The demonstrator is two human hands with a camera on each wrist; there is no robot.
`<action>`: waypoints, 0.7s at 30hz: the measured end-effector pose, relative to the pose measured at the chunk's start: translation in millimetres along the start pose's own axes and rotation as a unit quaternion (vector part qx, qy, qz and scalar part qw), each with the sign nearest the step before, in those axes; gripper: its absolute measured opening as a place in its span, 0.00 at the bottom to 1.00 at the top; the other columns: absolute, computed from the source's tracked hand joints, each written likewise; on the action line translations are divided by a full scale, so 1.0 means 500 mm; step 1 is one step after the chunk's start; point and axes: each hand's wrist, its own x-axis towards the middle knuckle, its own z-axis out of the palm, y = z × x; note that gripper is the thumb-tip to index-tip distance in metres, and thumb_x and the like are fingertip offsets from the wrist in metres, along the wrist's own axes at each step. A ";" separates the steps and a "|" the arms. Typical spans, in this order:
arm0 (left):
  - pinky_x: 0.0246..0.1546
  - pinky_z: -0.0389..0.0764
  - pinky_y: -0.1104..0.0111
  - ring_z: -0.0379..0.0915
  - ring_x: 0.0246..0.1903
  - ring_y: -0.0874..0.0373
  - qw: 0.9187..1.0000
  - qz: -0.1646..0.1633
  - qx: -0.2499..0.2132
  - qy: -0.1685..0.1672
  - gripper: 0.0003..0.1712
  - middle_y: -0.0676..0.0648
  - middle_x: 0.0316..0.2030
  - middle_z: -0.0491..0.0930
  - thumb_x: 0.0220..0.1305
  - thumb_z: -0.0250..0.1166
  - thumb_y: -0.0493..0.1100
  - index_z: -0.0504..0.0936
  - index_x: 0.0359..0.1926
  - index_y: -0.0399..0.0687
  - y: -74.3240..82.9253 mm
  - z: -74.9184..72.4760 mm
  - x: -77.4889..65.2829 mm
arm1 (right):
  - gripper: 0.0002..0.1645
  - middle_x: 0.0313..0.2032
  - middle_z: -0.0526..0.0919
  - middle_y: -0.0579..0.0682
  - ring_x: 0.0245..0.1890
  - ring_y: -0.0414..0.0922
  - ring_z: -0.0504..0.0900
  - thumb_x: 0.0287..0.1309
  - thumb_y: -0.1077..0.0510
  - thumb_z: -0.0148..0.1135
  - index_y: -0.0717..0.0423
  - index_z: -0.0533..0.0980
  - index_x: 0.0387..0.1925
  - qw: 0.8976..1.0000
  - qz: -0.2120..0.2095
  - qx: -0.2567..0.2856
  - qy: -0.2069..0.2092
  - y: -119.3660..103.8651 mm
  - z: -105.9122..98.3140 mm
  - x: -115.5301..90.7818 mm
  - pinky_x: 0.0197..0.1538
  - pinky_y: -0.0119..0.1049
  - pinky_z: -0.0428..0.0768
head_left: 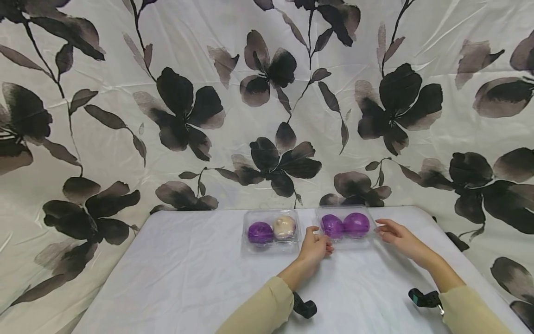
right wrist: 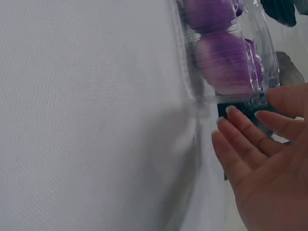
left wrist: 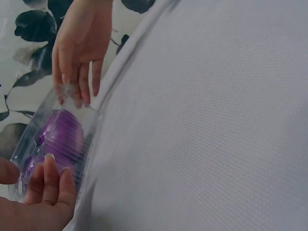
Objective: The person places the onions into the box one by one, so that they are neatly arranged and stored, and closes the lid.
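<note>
Two round purple pieces [head_left: 356, 225] sit side by side in a clear plastic container [head_left: 348, 246] near the table's far edge. My left hand [head_left: 314, 247] is at its left front corner, with fingers bent loosely beside the wall. At the opposite end is my right hand [head_left: 398, 236], fingers spread and slightly bent; in the right wrist view its thumb meets the container's corner. Left of these stands a second clear container [head_left: 269, 250], holding a purple round piece [head_left: 260, 232] and a cream-coloured one [head_left: 284, 227]. Whether the left fingers touch the plastic, I cannot tell.
A white cloth [head_left: 187, 269] covers the table. Behind it hangs a white curtain with dark flowers [head_left: 267, 116], close to the containers. A black device [head_left: 304, 306] is on the left wrist and another [head_left: 423, 298] on the right.
</note>
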 end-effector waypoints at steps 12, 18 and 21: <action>0.36 0.88 0.64 0.79 0.25 0.59 1.000 0.008 -0.001 0.017 0.25 0.43 0.32 0.80 0.70 0.53 0.27 0.61 0.66 0.34 -0.004 0.006 -0.001 | 0.35 0.52 0.78 0.65 0.45 0.43 0.83 0.78 0.63 0.43 0.79 0.44 0.74 0.976 0.097 0.189 -0.057 -0.005 -0.002 0.003 0.53 0.38 0.86; 0.35 0.88 0.63 0.78 0.24 0.59 1.000 0.008 -0.008 0.023 0.23 0.45 0.29 0.79 0.73 0.55 0.30 0.61 0.65 0.33 -0.001 0.008 -0.001 | 0.35 0.49 0.80 0.61 0.43 0.43 0.84 0.77 0.64 0.44 0.78 0.45 0.74 0.970 0.112 0.211 -0.051 -0.008 -0.005 0.005 0.51 0.37 0.86; 0.35 0.88 0.63 0.78 0.24 0.60 1.000 0.008 -0.009 0.024 0.23 0.46 0.28 0.78 0.74 0.55 0.31 0.61 0.65 0.33 0.000 0.007 -0.001 | 0.35 0.48 0.81 0.60 0.42 0.42 0.84 0.77 0.64 0.44 0.79 0.44 0.74 0.968 0.111 0.216 -0.056 -0.011 -0.005 0.006 0.51 0.37 0.87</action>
